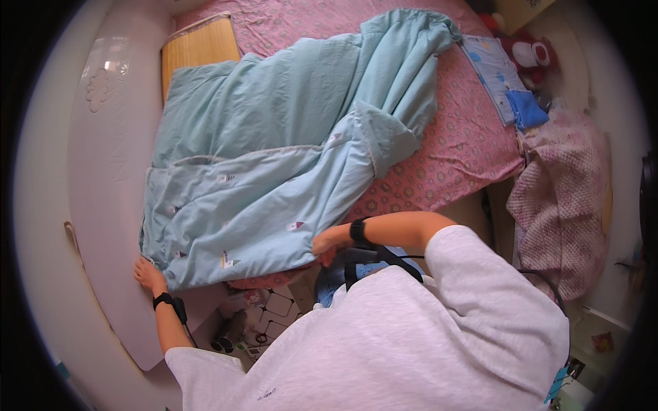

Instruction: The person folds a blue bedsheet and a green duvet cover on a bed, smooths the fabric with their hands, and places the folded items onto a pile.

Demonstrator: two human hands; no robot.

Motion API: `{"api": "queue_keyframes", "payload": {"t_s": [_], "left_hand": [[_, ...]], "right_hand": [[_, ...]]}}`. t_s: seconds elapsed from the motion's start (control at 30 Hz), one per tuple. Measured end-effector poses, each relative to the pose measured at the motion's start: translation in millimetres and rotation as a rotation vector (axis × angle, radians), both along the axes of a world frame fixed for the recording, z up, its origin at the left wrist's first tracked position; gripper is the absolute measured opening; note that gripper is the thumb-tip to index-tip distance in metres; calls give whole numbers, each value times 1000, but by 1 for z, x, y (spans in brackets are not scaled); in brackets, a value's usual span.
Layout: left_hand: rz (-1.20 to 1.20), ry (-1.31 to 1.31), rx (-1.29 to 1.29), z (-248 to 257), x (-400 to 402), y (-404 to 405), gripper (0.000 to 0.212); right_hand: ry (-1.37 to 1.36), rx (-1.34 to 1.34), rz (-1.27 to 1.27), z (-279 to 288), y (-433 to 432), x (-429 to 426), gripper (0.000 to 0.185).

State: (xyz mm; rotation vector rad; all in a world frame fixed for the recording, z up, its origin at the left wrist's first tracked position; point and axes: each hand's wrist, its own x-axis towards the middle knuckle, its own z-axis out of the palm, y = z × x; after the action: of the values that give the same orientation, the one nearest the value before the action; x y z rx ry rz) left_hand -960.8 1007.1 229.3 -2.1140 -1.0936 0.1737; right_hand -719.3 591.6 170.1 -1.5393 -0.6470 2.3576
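A light-blue quilt (pixel 247 205) with small printed houses lies partly folded over a pink patterned bed sheet (pixel 406 190). Its plain teal side (pixel 272 103) shows towards the far part of the bed. My left hand (pixel 149 276) grips the quilt's near left corner beside the pale headboard. My right hand (pixel 325 246) holds the quilt's near edge, close to my body, and its fingers are partly hidden. The cloth between my two hands is spread, with loose creases. Towards the right the quilt is bunched into long folds.
The padded headboard (pixel 121 205) borders the bed's left side. A wooden-toned mat (pixel 200 46) lies at the far left. Folded blue cloths (pixel 527 109) and a red plush toy (pixel 532 56) are at the right, near a pink textured blanket (pixel 560 205). Items stand on the tiled floor (pixel 272 308).
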Motion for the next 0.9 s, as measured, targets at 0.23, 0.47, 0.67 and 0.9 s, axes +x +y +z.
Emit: {"api": "queue_keyframes", "payload": {"t_s": [0.23, 0.47, 0.67, 0.9], "left_hand": [[-404, -399, -669, -41, 161, -131, 29], [-149, -491, -1681, -141, 303, -321, 27], [645, -434, -2102, -195, 348, -492, 46], [953, -961, -1778, -219, 396, -548, 69]], "right_hand": [[-351, 280, -302, -122, -53, 56, 27], [-484, 205, -902, -82, -165, 135, 23], [-159, -139, -1431, -101, -355, 151, 16], [-277, -330, -1286, -105, -471, 170, 21]]}}
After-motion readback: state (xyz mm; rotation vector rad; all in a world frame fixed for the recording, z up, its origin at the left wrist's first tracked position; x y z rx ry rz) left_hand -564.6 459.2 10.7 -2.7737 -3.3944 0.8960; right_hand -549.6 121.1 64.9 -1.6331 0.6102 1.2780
